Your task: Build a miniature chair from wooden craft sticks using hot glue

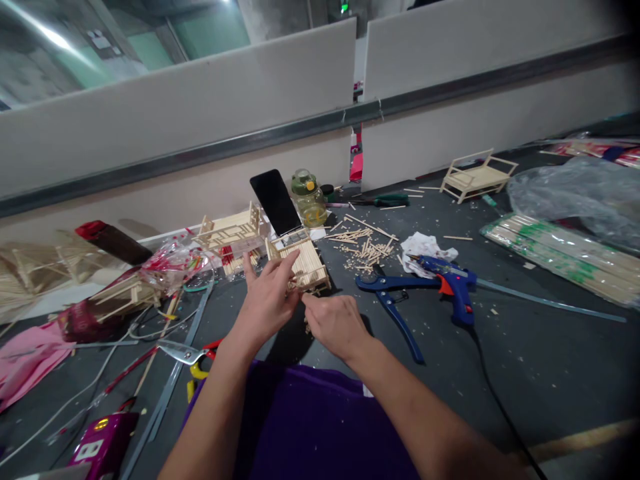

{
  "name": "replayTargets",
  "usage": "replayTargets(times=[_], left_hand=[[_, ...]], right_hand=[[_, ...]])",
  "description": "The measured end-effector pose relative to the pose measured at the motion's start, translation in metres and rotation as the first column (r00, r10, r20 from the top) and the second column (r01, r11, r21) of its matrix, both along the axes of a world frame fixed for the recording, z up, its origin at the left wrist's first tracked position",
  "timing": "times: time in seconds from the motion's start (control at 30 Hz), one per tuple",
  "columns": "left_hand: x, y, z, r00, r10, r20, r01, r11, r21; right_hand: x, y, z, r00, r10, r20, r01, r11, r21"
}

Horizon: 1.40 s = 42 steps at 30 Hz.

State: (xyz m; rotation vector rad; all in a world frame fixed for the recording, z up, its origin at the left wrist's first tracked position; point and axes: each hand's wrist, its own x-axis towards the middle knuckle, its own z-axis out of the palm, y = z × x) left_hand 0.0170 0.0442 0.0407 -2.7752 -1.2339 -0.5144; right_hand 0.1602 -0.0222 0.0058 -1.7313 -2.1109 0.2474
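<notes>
My left hand (pixel 269 297) is raised over the dark table (pixel 540 360), fingers partly spread, thumb and forefinger pinching toward a small piece at the front edge of a little stick-built model (pixel 304 265). My right hand (pixel 334 323) is curled closed just right of it, fingertips meeting the left hand's; what it holds is too small to make out. A black phone (pixel 275 201) leans upright behind the model. Purple cloth (pixel 310 420) covers my lap below both forearms.
A blue glue gun (pixel 453 283) and blue-handled cutters (pixel 393 303) lie to the right, cut sticks (pixel 363 243) beyond. Other stick models (pixel 477 177) (pixel 230 230), bundled sticks (pixel 565 257), a green jar (pixel 309 197), scissors (pixel 187 353) and plastic bags (pixel 585 190) crowd the table. Grey partitions (pixel 200 127) stand behind.
</notes>
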Motion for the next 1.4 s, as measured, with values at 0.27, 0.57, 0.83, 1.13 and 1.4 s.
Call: replayTargets(times=[0.27, 0.57, 0.83, 1.13, 1.4], left_hand=[[0.001, 0.002, 0.000, 1.000, 0.003, -0.005, -0.003, 1.000, 0.002], [-0.001, 0.002, -0.003, 1.000, -0.010, 0.004, 0.010, 1.000, 0.004], [-0.020, -0.009, 0.016, 0.963, -0.044, 0.268, 0.041, 0.999, 0.018], [-0.032, -0.004, 0.007, 0.877, 0.123, 0.464, -0.187, 0.978, 0.094], [-0.022, -0.005, -0.004, 0.976, -0.070, 0.205, 0.070, 0.998, 0.004]], right_hand=[[-0.001, 0.000, 0.001, 1.000, 0.000, 0.012, 0.000, 1.000, -0.002], [-0.001, 0.000, 0.000, 1.000, 0.004, 0.007, -0.004, 1.000, 0.006], [-0.002, -0.002, 0.003, 0.999, 0.049, 0.007, -0.049, 0.999, 0.006], [-0.001, -0.001, 0.000, 0.997, 0.058, -0.044, -0.060, 0.998, -0.032], [-0.001, -0.001, 0.001, 0.997, 0.073, -0.009, -0.074, 0.996, -0.055]])
